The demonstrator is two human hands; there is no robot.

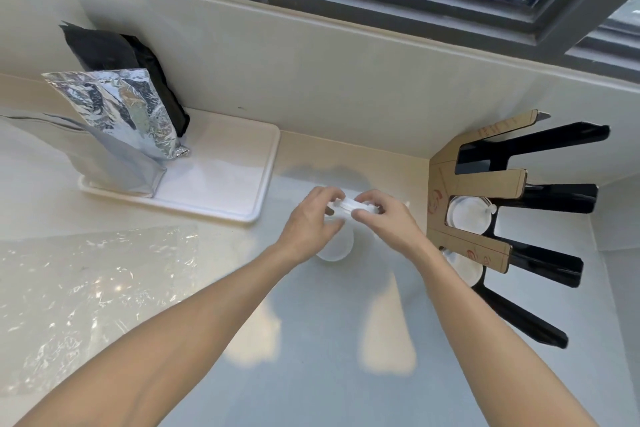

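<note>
A translucent plastic cup [335,246] stands on the pale counter, seen from above and partly hidden under my hands. Its white lid [348,205] sits at the cup's top. My left hand [310,224] wraps around the cup's side, fingers curled up to the lid's left edge. My right hand [382,217] pinches the lid's right edge with thumb and fingers. Both forearms reach in from the bottom of the view.
A white tray [239,184] at the back left carries a silver foil bag [117,107], a black bag [114,48] and a grey pouch [114,166]. Crinkled clear plastic [86,281] lies at the left. A cardboard box [485,218] with lidded cups stands at the right.
</note>
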